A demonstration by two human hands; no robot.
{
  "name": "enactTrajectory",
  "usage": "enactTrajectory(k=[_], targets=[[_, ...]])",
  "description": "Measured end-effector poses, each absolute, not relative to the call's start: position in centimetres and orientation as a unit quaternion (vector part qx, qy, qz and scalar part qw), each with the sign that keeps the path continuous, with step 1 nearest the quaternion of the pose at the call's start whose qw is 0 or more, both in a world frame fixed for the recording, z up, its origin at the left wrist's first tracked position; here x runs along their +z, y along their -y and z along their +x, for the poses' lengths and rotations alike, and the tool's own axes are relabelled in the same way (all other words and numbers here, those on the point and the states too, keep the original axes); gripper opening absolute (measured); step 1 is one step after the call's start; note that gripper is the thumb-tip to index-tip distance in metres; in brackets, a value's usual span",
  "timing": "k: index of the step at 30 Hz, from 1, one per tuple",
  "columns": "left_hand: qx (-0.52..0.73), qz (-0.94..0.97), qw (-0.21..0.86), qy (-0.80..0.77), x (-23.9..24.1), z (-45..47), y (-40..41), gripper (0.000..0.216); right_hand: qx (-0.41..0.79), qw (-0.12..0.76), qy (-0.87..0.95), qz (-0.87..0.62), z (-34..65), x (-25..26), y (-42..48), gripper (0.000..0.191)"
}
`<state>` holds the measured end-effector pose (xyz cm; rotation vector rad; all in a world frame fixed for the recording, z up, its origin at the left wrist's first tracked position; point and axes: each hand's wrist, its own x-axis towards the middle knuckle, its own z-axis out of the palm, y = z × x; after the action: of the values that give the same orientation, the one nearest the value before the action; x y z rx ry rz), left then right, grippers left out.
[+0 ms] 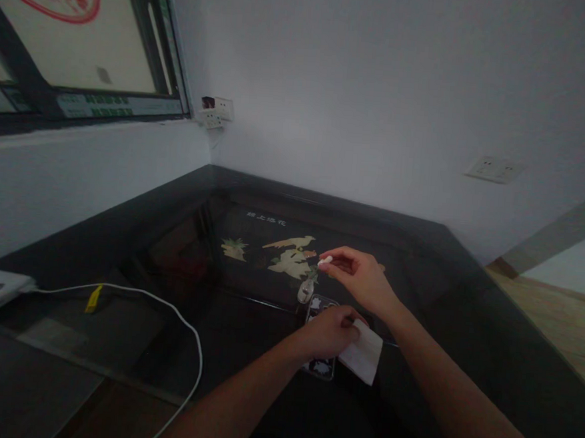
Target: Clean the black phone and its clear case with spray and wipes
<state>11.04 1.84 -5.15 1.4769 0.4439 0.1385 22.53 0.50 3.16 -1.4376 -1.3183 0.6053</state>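
Earbud, as the small white thing appears to be, is in the right hand, held in the air above the desk, inward from its right edge. Thumb and fingertips meet around it in a light pinch, with the palm clear of it; it is too small and dim to make out its finer shape. The left hand, nearer the person, has its fingers curled in and grips one corner of a white tissue, the rest of which hangs towards the right edge of the desk. Below the left hand is a phone, partly covered by it; whether they touch, I cannot tell. Just beyond the phone, on the side of the desk's far edge, is a small rounded case.

The earbud should be very light, hard and smooth, so it could slip from dry fingertips; a gentle hold on its sides, by thumb and forefinger, should suit it. The tissue looks soft, limp and easy to tear, best taken flat between thumb and fingers by a folded corner.
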Motion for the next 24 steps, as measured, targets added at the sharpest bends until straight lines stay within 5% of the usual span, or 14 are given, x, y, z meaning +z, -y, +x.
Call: enactTrajectory(k=[13,20,24], targets=[[0.074,0.681,0.701,-0.197,-4.6,10.8,-1.7,0.037,0.231,0.471,0.598,-0.606,22.5,2.7,-0.8,0.014],[0.095,0.715,0.674,-0.162,-5.6,11.1,-2.0,0.042,0.189,0.378,0.675,-0.604,22.3,1.4,-1.6,0.023],[0.102,0.711,0.679,-0.150,-6.0,11.2,-2.0,0.040,0.142,0.318,0.712,-0.609,22.1,1.7,-1.8,0.012]])
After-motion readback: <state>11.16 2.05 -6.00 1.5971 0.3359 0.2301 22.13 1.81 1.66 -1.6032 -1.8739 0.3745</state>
